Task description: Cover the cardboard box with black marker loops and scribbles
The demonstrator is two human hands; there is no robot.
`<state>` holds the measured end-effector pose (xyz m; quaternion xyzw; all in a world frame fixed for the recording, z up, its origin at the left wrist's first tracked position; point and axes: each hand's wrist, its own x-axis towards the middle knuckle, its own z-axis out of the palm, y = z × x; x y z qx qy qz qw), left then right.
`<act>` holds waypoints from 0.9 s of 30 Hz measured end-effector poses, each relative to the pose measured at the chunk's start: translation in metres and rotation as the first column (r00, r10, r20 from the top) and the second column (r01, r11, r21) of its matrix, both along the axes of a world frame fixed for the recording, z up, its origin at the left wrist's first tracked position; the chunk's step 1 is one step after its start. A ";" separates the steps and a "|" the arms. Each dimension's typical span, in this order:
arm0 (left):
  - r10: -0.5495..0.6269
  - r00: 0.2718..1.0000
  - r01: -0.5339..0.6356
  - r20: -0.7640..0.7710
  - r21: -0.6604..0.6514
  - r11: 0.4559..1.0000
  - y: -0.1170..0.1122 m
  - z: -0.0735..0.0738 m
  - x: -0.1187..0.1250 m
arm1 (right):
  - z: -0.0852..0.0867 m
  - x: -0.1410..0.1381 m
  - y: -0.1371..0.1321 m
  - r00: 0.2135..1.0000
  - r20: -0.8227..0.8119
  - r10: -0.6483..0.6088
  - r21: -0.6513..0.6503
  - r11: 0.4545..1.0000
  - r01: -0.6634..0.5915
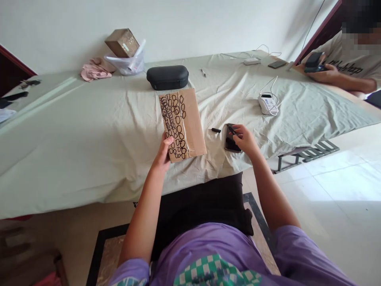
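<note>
My left hand (164, 151) grips the lower left edge of a cardboard box (195, 127), its thumb on the top face. Black hand-drawn loops cover the left part of that face, and a taped seam runs down its middle. To the right, my right hand (244, 139) is closed round a black marker (232, 131), its tip pointing up and left. That hand is over a dark smartphone (230, 143) lying on the cloth; whether it touches the phone I cannot tell. Between the box and the phone lies a black marker cap (216, 130).
A black hard case (167, 77) sits behind the box, with a pen (203, 73) to its right. Farther back are a pink cloth (97, 70) and a small carton (122, 43) on a plastic bag (131, 65). A white corded device (268, 104) stands right; a seated person (351, 67) holds something dark.
</note>
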<state>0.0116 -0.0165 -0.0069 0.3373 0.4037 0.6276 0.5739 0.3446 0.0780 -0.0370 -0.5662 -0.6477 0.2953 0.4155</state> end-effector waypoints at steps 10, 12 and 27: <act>0.045 0.998 -0.039 0.037 -0.150 0.988 0.005 0.005 0.001 | 0.022 -0.006 -0.009 0.770 0.633 0.085 0.015 0.992 -0.123; 0.022 0.998 -0.012 0.056 -0.169 0.985 0.007 0.006 -0.001 | 0.021 -0.007 -0.008 0.782 0.613 0.111 -0.001 0.990 -0.140; -0.102 0.980 0.150 0.173 -0.293 0.944 0.023 0.018 -0.009 | 0.019 -0.044 0.031 0.753 0.639 0.159 -0.073 0.987 -0.146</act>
